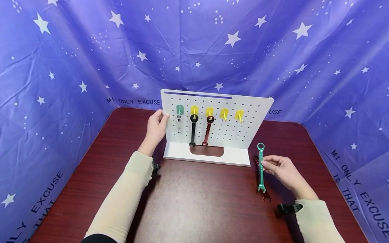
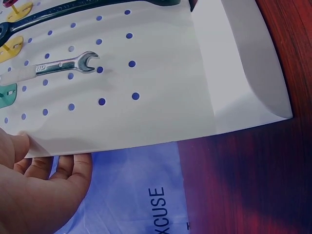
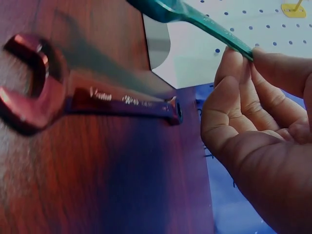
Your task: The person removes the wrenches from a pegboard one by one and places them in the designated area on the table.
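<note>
A white pegboard (image 1: 231, 135) stands on the table, and my left hand (image 1: 157, 128) grips its left edge, thumb in front and fingers behind. In the left wrist view that hand (image 2: 48, 190) is at the board's rim, near a small silver wrench (image 2: 63, 66). My right hand (image 1: 282, 170) pinches a green combination wrench (image 1: 261, 168) by its middle, ring end up, above the table. Beneath it lies a red wrench (image 3: 117, 101), partly hidden in the head view. On the board hang the silver wrench, a black wrench (image 1: 193, 131) and another red wrench (image 1: 207, 131).
One green hook (image 1: 180, 109) and several yellow hooks line the board; the two rightmost, including this yellow hook (image 1: 239, 115), hold nothing. The dark red table (image 1: 194, 202) carries everything. A purple star-printed curtain (image 1: 194, 44) surrounds the back and sides.
</note>
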The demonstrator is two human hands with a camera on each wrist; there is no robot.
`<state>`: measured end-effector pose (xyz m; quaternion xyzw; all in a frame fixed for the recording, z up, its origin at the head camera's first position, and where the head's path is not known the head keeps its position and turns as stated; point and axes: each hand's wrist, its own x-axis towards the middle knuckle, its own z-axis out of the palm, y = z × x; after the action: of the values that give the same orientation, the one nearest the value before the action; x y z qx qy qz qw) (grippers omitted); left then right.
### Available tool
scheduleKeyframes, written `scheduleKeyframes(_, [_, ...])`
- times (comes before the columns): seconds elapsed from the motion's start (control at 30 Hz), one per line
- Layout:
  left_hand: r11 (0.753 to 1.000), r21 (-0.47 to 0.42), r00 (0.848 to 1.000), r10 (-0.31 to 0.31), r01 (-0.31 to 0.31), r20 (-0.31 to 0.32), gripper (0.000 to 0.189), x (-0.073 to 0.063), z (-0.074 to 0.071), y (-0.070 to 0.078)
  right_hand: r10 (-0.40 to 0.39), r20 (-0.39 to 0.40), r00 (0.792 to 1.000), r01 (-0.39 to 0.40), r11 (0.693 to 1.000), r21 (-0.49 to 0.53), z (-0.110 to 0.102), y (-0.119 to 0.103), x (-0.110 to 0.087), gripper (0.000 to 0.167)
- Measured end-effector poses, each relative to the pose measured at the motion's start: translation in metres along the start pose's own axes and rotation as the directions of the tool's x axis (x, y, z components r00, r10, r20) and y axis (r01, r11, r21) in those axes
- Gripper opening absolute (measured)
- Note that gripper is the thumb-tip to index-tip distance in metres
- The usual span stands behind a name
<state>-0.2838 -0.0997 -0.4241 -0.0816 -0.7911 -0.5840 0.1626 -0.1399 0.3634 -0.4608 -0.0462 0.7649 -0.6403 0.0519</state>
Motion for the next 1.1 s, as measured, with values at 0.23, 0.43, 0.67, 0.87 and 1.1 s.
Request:
scheduleKeyframes(0.23, [1.0,0.003,1.0,-0.002,0.002,-0.006,0.017,-0.001,0.0,0.001,0.015,-0.002,1.0,-0.014,1.0,0.015,-0.006,0.004,-0.005,0.031])
scheduleKeyframes(0.43, [1.0,0.005,1.0,-0.006,0.006,-0.01,0.017,0.0,0.001,0.001,0.043,-0.016,0.999,-0.043,0.999,0.003,-0.011,0.006,-0.009,0.031])
scheduleKeyframes(0.67, [1.0,0.006,1.0,-0.005,0.005,-0.01,0.016,0.0,0.001,0.001,0.06,-0.01,0.998,-0.06,0.998,0.0,-0.014,0.006,-0.013,0.031])
scheduleKeyframes(0.87, [1.0,-0.003,1.0,-0.008,0.008,-0.008,0.017,0.0,0.001,0.001,0.07,-0.003,0.998,-0.07,0.997,-0.023,-0.018,0.008,-0.016,0.031])
scheduleKeyframes(1.1, [1.0,0.006,1.0,-0.002,0.002,-0.005,0.017,0.0,0.001,0.001,0.111,-0.023,0.994,-0.113,0.988,-0.106,-0.023,0.008,-0.017,0.035])
